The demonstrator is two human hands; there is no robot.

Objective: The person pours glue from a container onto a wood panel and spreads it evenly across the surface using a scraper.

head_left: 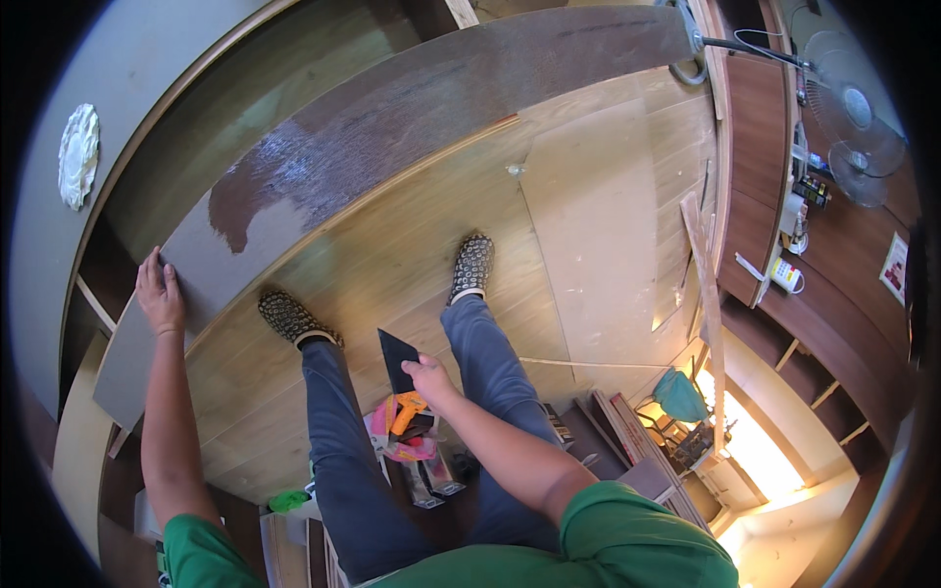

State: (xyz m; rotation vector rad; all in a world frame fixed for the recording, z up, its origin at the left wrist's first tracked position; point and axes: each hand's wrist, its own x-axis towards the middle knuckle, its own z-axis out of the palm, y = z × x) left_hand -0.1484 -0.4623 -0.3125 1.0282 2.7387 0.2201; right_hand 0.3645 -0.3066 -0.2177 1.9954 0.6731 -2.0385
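A long grey-brown board [382, 137] lies across in front of me, with a shiny wet brown coating over much of it; its left end is bare and dull. My left hand [160, 291] grips the far edge near that end, thumb on top and fingers at the rim. Between my knees, my right hand [429, 380] is closed on a thin dark flat scraper [395, 353], held clear of the board. Below it sit an orange tool [406, 412], perhaps a glue gun, and a pink bag [412, 450].
My patterned shoes [473, 265] stand on the wood-look floor [392, 257]. A thin pale sheet [598, 196] lies to the right. A clamp [691, 59] is at the board's right end. A fan [851, 108], a leaning wooden strip [708, 304] and stacked panels [637, 431] stand at the right.
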